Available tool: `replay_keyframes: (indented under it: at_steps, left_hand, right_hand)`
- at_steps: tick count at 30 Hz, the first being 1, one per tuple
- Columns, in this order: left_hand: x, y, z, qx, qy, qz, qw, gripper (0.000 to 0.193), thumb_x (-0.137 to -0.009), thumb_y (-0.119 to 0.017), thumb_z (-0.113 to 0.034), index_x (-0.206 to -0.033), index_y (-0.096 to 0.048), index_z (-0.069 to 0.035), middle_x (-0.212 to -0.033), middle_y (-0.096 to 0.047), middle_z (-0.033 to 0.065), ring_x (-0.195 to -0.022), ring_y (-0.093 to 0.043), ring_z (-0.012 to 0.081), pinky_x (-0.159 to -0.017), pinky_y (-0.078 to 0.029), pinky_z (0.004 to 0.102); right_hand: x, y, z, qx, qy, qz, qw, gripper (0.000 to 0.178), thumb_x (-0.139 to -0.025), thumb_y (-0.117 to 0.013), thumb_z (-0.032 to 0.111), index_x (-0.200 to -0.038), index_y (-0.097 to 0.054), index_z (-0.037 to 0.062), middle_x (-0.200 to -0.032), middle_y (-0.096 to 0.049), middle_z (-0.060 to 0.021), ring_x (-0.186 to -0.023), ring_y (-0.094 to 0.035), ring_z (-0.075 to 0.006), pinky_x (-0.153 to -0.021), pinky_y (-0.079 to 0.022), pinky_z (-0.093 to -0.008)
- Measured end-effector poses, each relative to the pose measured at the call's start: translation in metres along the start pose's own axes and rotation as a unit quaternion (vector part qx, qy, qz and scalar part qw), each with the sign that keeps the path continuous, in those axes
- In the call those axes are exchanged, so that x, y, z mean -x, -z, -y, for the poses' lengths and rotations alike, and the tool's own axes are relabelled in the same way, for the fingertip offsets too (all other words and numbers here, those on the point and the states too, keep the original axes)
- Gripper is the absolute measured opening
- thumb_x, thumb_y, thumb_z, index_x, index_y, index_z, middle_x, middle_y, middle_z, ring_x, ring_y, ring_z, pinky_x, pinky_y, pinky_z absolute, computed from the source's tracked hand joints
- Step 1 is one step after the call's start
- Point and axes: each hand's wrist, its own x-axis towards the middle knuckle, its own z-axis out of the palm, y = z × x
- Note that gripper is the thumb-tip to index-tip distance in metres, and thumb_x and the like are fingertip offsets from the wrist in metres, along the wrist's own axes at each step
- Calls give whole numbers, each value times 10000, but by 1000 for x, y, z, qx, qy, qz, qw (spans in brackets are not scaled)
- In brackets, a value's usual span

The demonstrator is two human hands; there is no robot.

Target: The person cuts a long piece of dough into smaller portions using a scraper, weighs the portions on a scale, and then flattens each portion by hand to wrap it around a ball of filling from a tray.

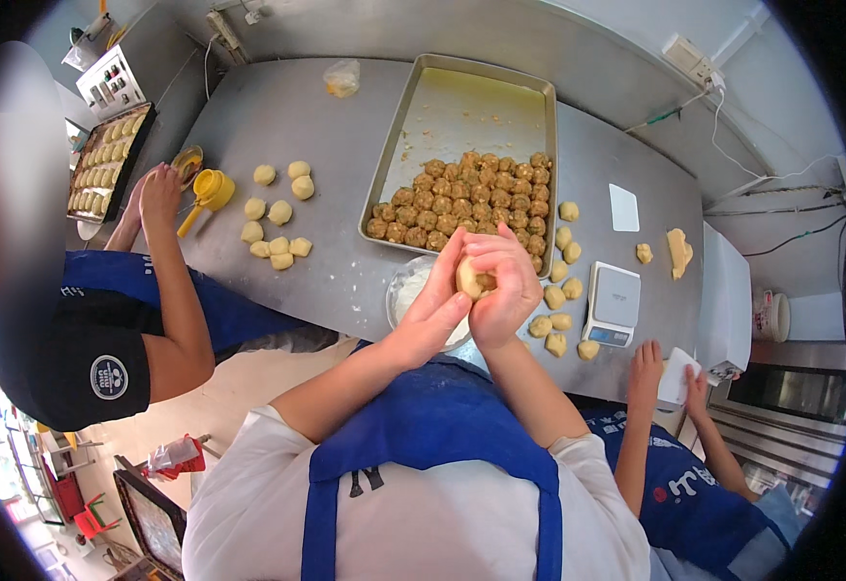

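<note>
Both my hands are cupped together in front of my apron, around a piece of pale yellow dough (467, 277) with a hollow or darker spot on its side. My left hand (432, 308) wraps the dough from the left, thumb along its lower edge. From the right, my right hand (506, 283) curls its fingers over it. Partly hidden beneath my hands is a bowl of white flour (403, 287). Just beyond them, a large metal tray (481, 107) holds many rows of brown filling balls (461, 198) in its near half.
Several dough balls (555, 345) lie right of the tray, by a digital scale (616, 295). More dough balls (279, 212) sit left, near a yellow cup (212, 190). A co-worker's hands (159, 194) work at left; another's hand (646, 366) rests right, beside a white scraper-like piece (675, 378).
</note>
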Motion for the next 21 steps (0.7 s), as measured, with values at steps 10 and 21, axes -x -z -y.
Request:
replay_keyframes:
  at_steps: [10, 21]
  left_hand:
    - [-4, 20, -7, -85, 124, 17, 988, 619, -965, -373, -95, -1535, -161, 19, -1517, -335, 189, -1416, -335, 244, -1153, -291, 374]
    - [-7, 21, 0, 38, 101, -6, 994, 558, -1046, -487, -269, -1492, -282, -4, -1435, -442, 121, -1338, -432, 202, -1109, -365, 356]
  right_hand:
    - [-5, 12, -14, 88, 83, 126, 985, 274, -913, -474, 162, -1056, -655, 16, -1183, -653, -210, -1174, -624, -315, -1050, -426, -510]
    - [-7, 13, -6, 83, 63, 105, 989, 415, -1022, -351, 236, -1022, -686, -8, -1091, -696, -203, -1141, -646, -368, -1109, -361, -519]
